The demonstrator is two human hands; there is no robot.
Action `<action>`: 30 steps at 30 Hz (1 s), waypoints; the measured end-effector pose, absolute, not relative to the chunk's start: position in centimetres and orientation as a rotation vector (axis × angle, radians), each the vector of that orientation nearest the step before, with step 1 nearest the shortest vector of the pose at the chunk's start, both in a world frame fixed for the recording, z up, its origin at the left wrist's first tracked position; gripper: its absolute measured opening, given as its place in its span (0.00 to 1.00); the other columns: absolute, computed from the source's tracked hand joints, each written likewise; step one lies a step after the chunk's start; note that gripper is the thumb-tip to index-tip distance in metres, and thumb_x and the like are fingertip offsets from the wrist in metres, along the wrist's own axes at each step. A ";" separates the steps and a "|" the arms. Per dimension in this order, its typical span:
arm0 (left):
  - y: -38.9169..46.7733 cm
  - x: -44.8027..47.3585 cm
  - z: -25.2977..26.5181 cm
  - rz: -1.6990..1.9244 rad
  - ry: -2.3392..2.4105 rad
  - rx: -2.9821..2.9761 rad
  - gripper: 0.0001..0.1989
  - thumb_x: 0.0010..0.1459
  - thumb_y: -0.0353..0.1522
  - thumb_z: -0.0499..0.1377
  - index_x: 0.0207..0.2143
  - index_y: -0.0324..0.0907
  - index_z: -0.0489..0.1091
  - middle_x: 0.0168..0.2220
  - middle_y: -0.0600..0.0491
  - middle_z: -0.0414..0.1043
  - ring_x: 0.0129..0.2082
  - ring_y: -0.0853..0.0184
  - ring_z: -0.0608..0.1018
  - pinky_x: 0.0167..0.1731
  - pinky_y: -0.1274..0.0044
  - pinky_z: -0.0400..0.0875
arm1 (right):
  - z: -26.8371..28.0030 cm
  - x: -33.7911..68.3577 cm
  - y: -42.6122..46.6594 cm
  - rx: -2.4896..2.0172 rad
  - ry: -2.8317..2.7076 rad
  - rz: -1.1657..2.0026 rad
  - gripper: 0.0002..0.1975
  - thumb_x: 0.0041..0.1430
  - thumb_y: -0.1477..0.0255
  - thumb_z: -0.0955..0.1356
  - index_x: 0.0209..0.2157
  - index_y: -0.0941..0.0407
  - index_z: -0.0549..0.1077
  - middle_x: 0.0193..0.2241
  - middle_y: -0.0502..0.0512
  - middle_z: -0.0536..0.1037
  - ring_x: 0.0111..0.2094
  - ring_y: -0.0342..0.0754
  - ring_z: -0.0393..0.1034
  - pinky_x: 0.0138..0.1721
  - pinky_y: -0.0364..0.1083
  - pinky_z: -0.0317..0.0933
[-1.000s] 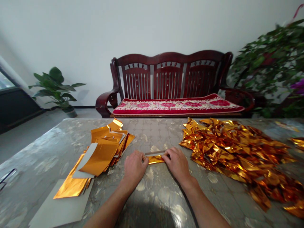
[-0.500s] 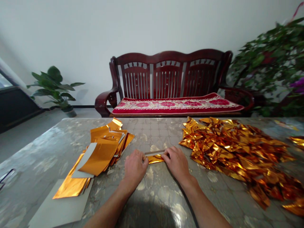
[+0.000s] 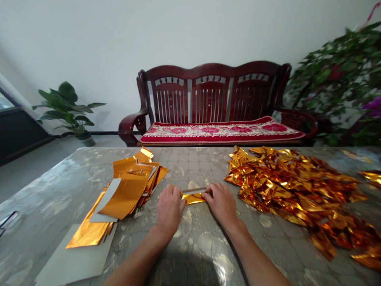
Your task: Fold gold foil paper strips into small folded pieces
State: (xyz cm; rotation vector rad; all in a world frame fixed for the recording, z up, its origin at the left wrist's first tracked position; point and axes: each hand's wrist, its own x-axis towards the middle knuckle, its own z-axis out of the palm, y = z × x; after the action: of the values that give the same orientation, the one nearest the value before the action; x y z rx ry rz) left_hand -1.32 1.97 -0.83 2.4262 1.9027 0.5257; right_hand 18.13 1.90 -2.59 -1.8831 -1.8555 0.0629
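A narrow folded sheet of gold foil paper [image 3: 194, 198] lies low over the middle of the table, its grey underside showing as a strip along the far edge. My left hand [image 3: 170, 206] grips its left end, fingers curled and thumb on the near side. At the right end, my right hand [image 3: 220, 201] pinches the paper between thumb and fingers. Both ends of the paper are hidden by my fingers. Left of my hands lies a loose stack of flat gold foil sheets [image 3: 126, 196]. A large heap of folded gold foil pieces [image 3: 285, 186] spreads to the right.
The patterned grey table [image 3: 190, 163] reaches across the view. A grey sheet [image 3: 77, 258] lies under the stack's near end. Behind the table stands a dark wooden bench [image 3: 208, 99] with a red floral cover [image 3: 222, 133]. Plants [image 3: 70, 111] flank it.
My left hand has shifted its grip slightly, its fingers and wrist a little more upright. My right hand and the paper stay nearly in place.
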 end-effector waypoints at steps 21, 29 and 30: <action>1.1 -1.2 -3.3 0.422 1.252 2.918 0.20 0.63 0.25 0.54 0.57 0.39 0.68 0.59 0.45 0.69 0.57 0.60 0.73 0.57 0.68 0.68 | -1.3 15.0 0.6 -2.051 -1.920 -0.160 0.11 0.60 0.61 0.69 0.37 0.55 0.71 0.38 0.60 0.75 0.43 0.58 0.65 0.40 0.52 0.52; 0.4 -2.9 -3.4 0.317 1.379 2.953 0.21 0.63 0.22 0.51 0.58 0.36 0.66 0.60 0.44 0.68 0.59 0.58 0.71 0.58 0.67 0.68 | -1.9 15.8 0.8 -2.037 -1.944 -0.153 0.09 0.59 0.64 0.70 0.38 0.54 0.72 0.38 0.58 0.74 0.42 0.57 0.64 0.40 0.52 0.53; 0.4 -3.1 -3.5 0.315 1.391 2.950 0.21 0.63 0.22 0.51 0.58 0.35 0.66 0.60 0.43 0.68 0.59 0.58 0.71 0.58 0.67 0.68 | -1.9 15.9 0.9 -2.045 -1.941 -0.151 0.08 0.59 0.65 0.70 0.38 0.54 0.72 0.38 0.58 0.74 0.42 0.57 0.64 0.40 0.51 0.52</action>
State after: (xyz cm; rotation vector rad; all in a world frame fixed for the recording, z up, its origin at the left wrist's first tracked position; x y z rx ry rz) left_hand -3.14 0.43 -3.49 2.9505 1.3907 0.3146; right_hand 15.94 0.92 -1.87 -2.0453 -1.9406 -0.1510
